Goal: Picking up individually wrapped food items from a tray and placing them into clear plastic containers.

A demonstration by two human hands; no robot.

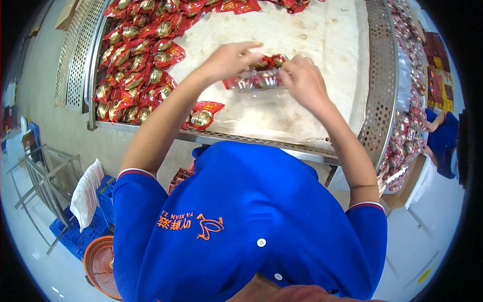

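Note:
A clear plastic tray (pixel 254 83), blurred by motion, lies on the cream cloth before me. It holds several gold-and-red wrapped egg-shaped packs (pixel 268 78), with more of them along its far side. My left hand (pixel 232 60) is over the tray's left end, thumb and forefinger apart, with nothing seen between them. At the right end, my right hand (pixel 305 77) has its bent fingers closed on the tray's edge; its fingertips are partly hidden. One loose red-and-gold pack (pixel 202 117) rests at the table's near edge, below my left forearm.
Many similar packs (pixel 130 81) cover the left of the metal table (pixel 377 75), whose perforated rim borders the cloth (pixel 302 113). Filled clear packages (pixel 402 139) are piled to the right beside a co-worker's arm (pixel 436 121). An orange fan (pixel 100 264) stands at lower left.

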